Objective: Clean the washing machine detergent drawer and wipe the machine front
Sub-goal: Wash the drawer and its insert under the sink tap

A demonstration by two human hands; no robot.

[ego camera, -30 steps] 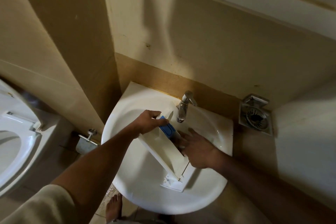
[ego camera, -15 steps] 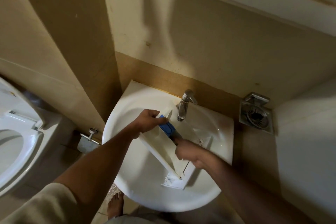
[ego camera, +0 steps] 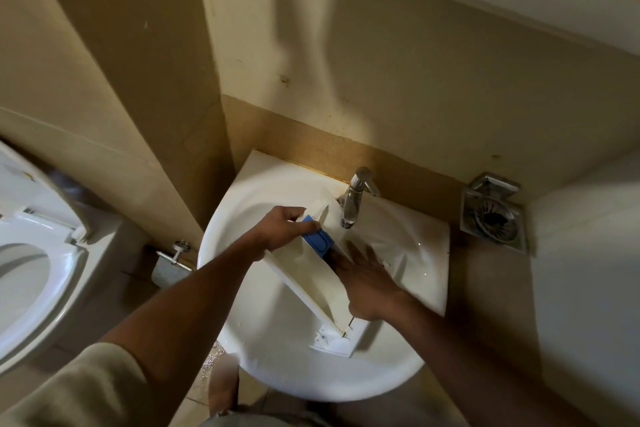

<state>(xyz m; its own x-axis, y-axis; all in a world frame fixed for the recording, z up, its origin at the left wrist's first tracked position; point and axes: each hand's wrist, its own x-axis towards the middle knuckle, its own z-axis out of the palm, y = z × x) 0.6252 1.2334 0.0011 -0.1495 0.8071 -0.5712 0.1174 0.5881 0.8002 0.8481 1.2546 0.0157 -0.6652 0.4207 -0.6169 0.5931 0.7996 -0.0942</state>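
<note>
A beige sleeve [ego camera: 69, 388] covers the left upper arm nearest the camera. One bare foot [ego camera: 220, 388] stands on the floor below the sink [ego camera: 311, 392]. Both forearms reach out over the basin.

The drawer [ego camera: 311, 279], white and long, lies slanted in the sink. Its near end rests in the basin and its far end is lifted toward the tap [ego camera: 353, 201].

The right hand [ego camera: 370, 284] lies against the drawer's right side, palm down. Its fingers are straight, spread and pointing toward the tap. Its grip is apart and holds nothing, and the fingers are blurred.

Farther off, the left hand [ego camera: 284, 229] holds the raised end, its grip clamped on the drawer. One digit touches the top of the blue insert [ego camera: 317, 243]. The tap's spout hangs just above that end. Whether water runs cannot be told.

In view are two hands, one drawer, one insert, one tap and one sink. Left of the sink are one toilet [ego camera: 64, 288] and one valve [ego camera: 176, 251]. Right of the sink is one metal grate [ego camera: 493, 218].

Half a second earlier the right hand was curled into a fist on the drawer. Now it is flat and stretched out. The left hand and the drawer have kept their places.
</note>
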